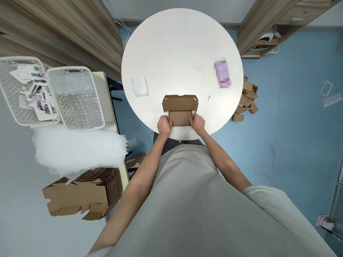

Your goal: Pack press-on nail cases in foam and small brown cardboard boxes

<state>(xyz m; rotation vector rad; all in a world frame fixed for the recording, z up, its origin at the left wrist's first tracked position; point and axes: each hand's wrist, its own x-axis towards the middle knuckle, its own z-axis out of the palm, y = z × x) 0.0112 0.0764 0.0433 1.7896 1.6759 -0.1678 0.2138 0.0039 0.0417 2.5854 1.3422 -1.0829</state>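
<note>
A small brown cardboard box [180, 117] lies near the front edge of the round white table [182, 39], its lid standing up on the far side. The inside of the box looks bare. My left hand [164, 125] is closed around its left side wall, and my right hand [197, 123] grips the right side wall in the same way. Fingertips of both hands are partly hidden by the box walls. To the left on the table is a flat white packet [140, 86]; a pixelated purple item [223, 73] lies to the right.
On a side table at left are a white basket of printed cards [16, 110], another basket with clear plastic packs [76, 123], a stack of white sheets [80, 146] and flattened cardboard boxes [80, 194]. Folded boxes [248, 96] are heaped right of the round table. Wooden cabinets [268, 21] stand behind.
</note>
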